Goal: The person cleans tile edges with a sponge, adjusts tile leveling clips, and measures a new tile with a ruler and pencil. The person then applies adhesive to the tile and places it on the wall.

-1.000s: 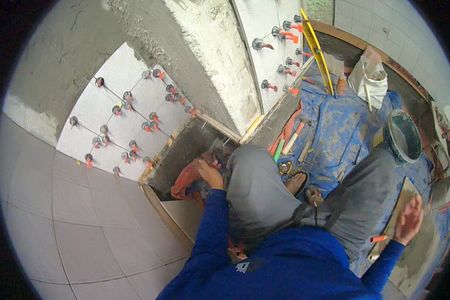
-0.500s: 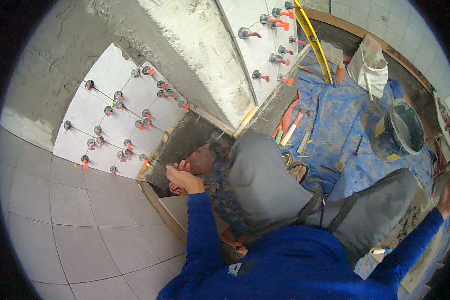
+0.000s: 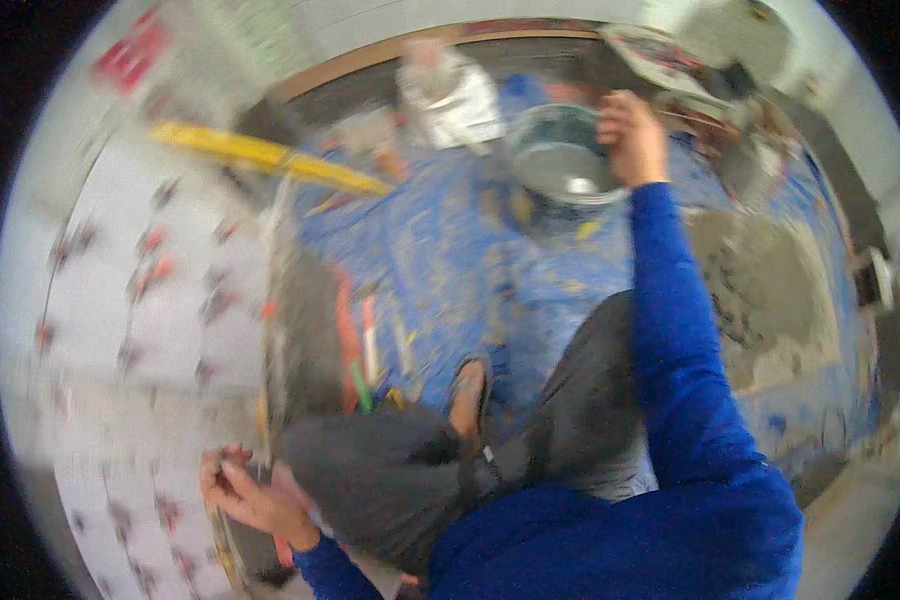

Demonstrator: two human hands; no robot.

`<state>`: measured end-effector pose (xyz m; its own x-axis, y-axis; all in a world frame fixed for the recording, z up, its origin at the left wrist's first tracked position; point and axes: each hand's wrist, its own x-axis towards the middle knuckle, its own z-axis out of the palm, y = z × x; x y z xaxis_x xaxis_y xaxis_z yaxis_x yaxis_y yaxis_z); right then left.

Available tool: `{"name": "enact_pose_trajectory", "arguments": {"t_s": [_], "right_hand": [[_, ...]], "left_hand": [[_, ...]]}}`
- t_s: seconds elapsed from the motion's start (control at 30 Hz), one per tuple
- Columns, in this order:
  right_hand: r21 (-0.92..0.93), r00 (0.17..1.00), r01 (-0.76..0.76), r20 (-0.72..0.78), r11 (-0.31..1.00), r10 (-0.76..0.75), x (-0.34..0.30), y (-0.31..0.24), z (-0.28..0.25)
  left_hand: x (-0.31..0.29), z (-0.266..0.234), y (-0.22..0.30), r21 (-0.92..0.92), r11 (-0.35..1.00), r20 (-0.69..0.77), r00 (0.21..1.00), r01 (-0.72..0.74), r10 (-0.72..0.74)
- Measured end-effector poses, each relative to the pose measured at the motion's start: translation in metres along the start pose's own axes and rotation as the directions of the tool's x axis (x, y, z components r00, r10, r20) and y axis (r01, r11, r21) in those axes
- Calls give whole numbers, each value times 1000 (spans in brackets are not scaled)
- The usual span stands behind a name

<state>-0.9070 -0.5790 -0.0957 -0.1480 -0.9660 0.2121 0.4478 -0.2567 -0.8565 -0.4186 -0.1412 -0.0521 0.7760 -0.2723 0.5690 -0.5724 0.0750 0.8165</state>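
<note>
Tarp, bucket partly behind right hand

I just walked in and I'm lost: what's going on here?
A person's right hand is beside the rim of a bucket on a blue tarp; blur hides whether it touches. The left hand is near the left knee, with nothing clearly held. White tiles with clips stand at the left.

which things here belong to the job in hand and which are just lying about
Likely part of the job:
dark bucket, by the right hand
white tiles with red clips, near the left hand
grey mortar

Probably just lying about:
yellow bar
white sack
</note>
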Motion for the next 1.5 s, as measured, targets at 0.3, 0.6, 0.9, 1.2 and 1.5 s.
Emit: {"name": "enact_pose_trajectory", "arguments": {"t_s": [0.3, 0.6, 0.9, 1.2, 1.5], "right_hand": [[-917, 947, -91, -200, 388, -250, 8, 113, -83], [-992, 956, 16, -21, 122, -291, 19, 151, -94], [-997, 958, 16, -5, 70, -288, 22, 153, -93], [-990, 978, -93, -110, 102, -175, 22, 152, -86], [-993, 950, -97, -111, 63, -293, 19, 165, -98]], "left_hand": [[-74, 411, 23, -311, 865, 917, 114, -394, 382], [-255, 729, -30, -134, 476, 991, -117, -869, 65], [-287, 754, -74, -208, 597, 867, -428, -775, -254], [-301, 749, -62, -208, 654, 947, -317, -728, -52], [-318, 755, -64, -242, 625, 920, -381, -742, -96]]}}
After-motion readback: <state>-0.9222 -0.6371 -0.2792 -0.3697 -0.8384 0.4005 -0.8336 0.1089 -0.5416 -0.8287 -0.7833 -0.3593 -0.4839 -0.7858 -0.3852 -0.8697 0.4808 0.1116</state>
